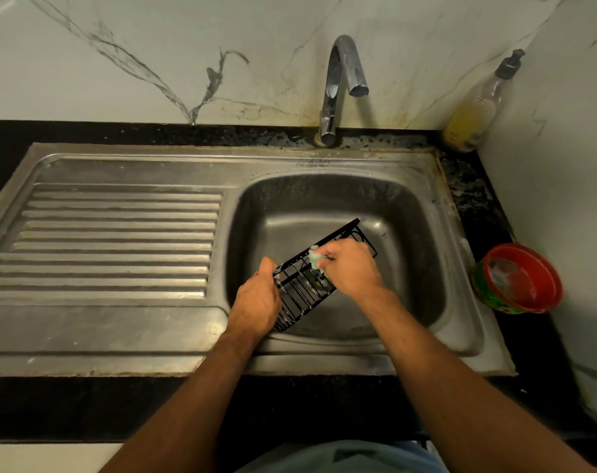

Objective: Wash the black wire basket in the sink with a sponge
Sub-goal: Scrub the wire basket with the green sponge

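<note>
The black wire basket (302, 291) is held tilted over the steel sink basin (409, 213), with soap suds on its wires. My left hand (257, 302) grips its near left end. My right hand (350, 268) is closed around a pale green sponge (315, 258) and presses it against the basket's upper rim. Part of the basket is hidden behind both hands.
The tap (338, 87) stands behind the basin with no water running. A ribbed drainboard (119, 240) lies to the left. A soap bottle with yellow liquid (474, 110) stands in the back right corner. A red bowl with suds (519, 278) sits right of the sink.
</note>
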Demonstrator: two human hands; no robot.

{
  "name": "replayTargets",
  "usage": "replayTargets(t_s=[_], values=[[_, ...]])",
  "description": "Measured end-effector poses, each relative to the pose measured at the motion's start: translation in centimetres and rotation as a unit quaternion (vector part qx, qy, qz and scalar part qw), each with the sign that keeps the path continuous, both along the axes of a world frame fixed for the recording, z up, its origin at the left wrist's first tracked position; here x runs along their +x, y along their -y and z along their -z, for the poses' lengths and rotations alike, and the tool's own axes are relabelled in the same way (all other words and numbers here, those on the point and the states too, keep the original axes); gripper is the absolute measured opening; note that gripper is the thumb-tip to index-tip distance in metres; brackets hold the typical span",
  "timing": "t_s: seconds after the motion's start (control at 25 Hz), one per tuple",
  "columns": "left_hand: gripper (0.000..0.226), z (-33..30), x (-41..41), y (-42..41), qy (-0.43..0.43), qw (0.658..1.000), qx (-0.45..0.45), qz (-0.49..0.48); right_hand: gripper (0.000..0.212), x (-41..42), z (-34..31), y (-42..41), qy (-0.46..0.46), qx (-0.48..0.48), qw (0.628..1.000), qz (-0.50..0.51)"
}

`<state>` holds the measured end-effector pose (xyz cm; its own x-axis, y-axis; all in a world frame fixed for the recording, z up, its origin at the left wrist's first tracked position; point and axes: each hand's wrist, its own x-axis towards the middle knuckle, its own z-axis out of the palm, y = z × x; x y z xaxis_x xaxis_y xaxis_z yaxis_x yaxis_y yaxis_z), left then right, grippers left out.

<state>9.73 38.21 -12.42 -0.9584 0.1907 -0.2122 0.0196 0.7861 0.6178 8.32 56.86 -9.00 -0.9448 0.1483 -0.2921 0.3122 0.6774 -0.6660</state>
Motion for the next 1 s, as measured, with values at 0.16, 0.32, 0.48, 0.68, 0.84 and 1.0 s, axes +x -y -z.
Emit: replayTargets(t_s=[0.16,0.32,0.48,0.68,0.84,1.0], values=[[0.019,0.0,-0.1,0.0,-0.007,1.000,0.004,0.003,0.014,1.5,0.5,-3.2,0.085,0.051,0.993,-0.064],[0.013,0.3,-0.5,0.3,-0.013,0.999,0.036,-0.025,0.015,0.5,0.4,-2.7,0.017,0.019,1.000,0.015],[0.013,0.6,-0.7,0.7,-0.025,0.996,0.068,-0.048,0.019,-0.3,-0.2,-0.7,0.009,0.059,0.997,0.051],[0.016,0.7,-0.7,0.9,-0.046,0.993,0.103,-0.043,0.017,-1.6,-1.0,-0.2,0.056,0.109,0.991,0.045],[0.020,1.4,-1.2,0.9,0.026,0.986,0.163,-0.004,0.016,-1.1,-0.8,-1.3,0.098,0.072,0.989,0.080],[0.024,1.7,-1.1,0.8,0.023,0.987,0.155,0.027,0.017,0.0,-0.1,-0.7,0.081,0.070,0.990,0.092]])
